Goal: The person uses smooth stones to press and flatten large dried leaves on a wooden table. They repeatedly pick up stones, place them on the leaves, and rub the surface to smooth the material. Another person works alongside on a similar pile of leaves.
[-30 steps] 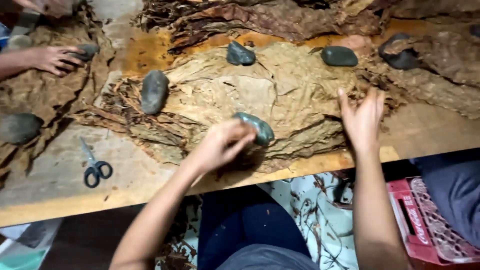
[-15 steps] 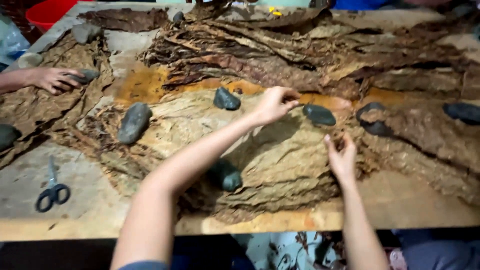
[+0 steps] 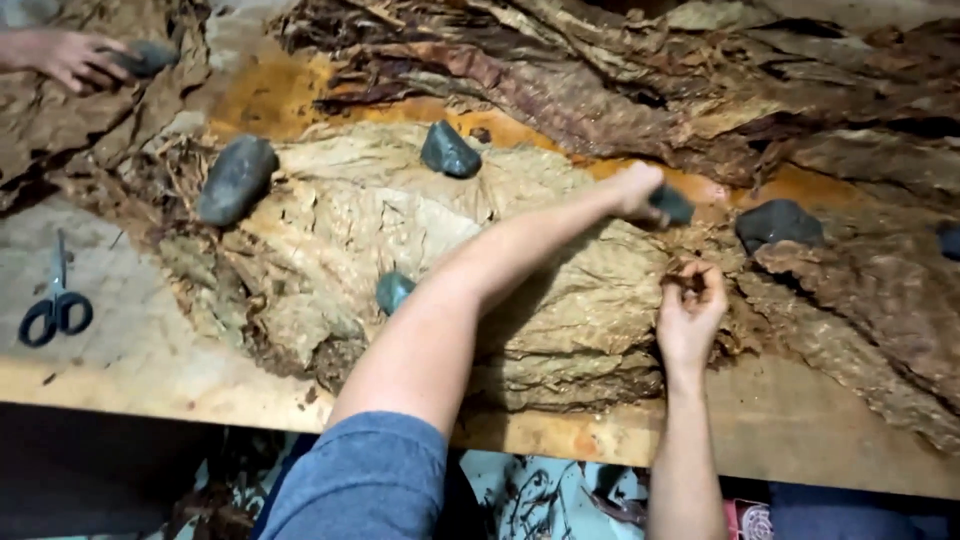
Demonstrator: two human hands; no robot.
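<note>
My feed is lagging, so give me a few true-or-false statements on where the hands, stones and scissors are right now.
1. The left hand is closed around a dark stone. True.
2. The right hand lies flat and open on the pale leaf stack. False: its fingers are curled, pinching a bit of brown leaf at the stack's right edge.
3. The scissors lie on the table to the left, touched by no hand. True.
4. Another person's hand at the top left holds the scissors. False: it rests on a dark stone there.
5. A small stone sits on the pale stack beside the left forearm. True.
</note>
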